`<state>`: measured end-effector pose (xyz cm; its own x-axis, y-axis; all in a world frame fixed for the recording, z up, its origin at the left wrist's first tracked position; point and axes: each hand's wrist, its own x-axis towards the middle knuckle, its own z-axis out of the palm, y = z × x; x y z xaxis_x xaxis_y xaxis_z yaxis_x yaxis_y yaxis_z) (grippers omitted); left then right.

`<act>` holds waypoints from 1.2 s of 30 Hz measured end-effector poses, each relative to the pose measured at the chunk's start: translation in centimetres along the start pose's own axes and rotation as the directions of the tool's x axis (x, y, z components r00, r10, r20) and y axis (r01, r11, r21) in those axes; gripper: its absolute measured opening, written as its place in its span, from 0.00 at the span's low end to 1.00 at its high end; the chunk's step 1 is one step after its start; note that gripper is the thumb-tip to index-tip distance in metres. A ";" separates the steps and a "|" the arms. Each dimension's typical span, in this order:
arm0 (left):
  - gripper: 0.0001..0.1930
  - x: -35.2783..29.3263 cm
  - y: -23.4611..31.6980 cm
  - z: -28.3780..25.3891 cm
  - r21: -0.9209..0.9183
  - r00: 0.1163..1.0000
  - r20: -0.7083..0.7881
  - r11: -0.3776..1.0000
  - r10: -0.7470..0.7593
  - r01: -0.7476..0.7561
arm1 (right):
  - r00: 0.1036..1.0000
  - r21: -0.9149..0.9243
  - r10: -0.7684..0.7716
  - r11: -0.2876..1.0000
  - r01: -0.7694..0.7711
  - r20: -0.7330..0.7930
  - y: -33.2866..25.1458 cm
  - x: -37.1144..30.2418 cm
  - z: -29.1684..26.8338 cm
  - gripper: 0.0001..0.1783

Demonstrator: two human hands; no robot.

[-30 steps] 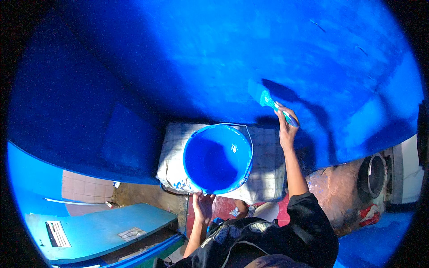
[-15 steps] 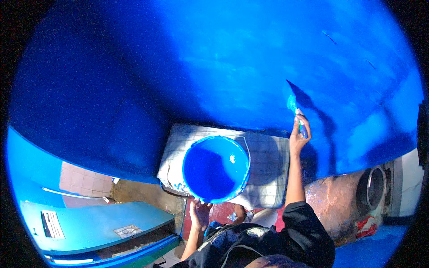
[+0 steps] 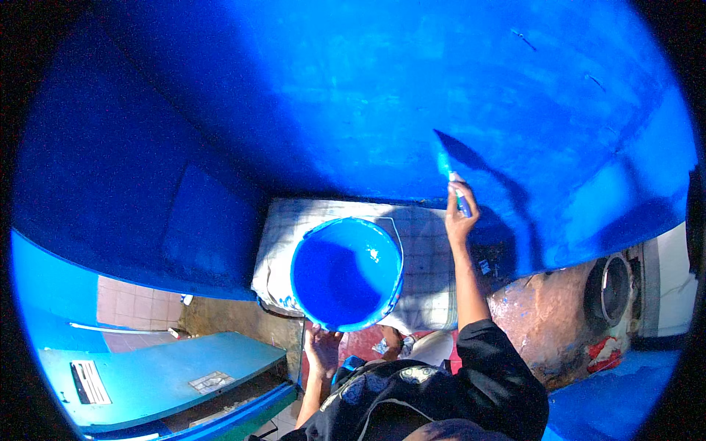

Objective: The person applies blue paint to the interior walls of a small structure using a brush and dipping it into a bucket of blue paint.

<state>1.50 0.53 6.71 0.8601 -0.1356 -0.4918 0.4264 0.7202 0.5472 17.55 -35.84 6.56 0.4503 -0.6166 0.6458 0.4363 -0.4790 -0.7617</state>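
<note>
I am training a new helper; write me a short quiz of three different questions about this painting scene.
1. True or false: the right hand holds a paintbrush against the blue wall.
2. What does the left hand support? A) a ladder B) a blue paint bucket C) a roller
3. Fill in: under the bucket lies a checked ____.

Key: 1 true; 2 B; 3 cloth.

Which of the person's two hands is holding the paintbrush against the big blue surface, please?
The right hand, raised high, grips the paintbrush with its bristles on the blue painted surface. The left hand is lower, at the rim of the blue paint bucket.
</note>
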 end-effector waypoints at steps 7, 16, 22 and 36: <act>0.13 -0.7 -0.1 1.0 0.116 0.995 -0.096 0.993 0.035 -0.024 | 0.993 0.054 -0.069 0.996 0.064 0.098 2.2 -0.3 1.9 0.05; 0.12 -0.8 -0.5 0.1 0.086 0.995 -0.096 0.996 0.023 -0.015 | 0.987 -0.053 -0.163 0.985 0.162 -0.009 0.7 -3.2 1.2 0.08; 0.15 -1.0 -0.5 -1.6 0.074 0.995 -0.095 0.997 -0.010 0.017 | 0.991 -0.015 -0.113 0.993 0.114 0.068 2.6 -2.6 2.0 0.09; 0.24 -1.3 -0.3 -1.8 0.174 0.984 -0.179 0.984 0.004 0.027 | 0.980 -0.023 -0.102 0.994 0.107 0.174 5.8 -5.8 2.8 0.09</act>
<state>-0.28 1.76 6.00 0.7980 -0.0089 -0.6026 0.4919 0.5872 0.6428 19.63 -33.29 -1.46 0.5319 -0.4467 0.7195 0.4645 -0.5565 -0.6889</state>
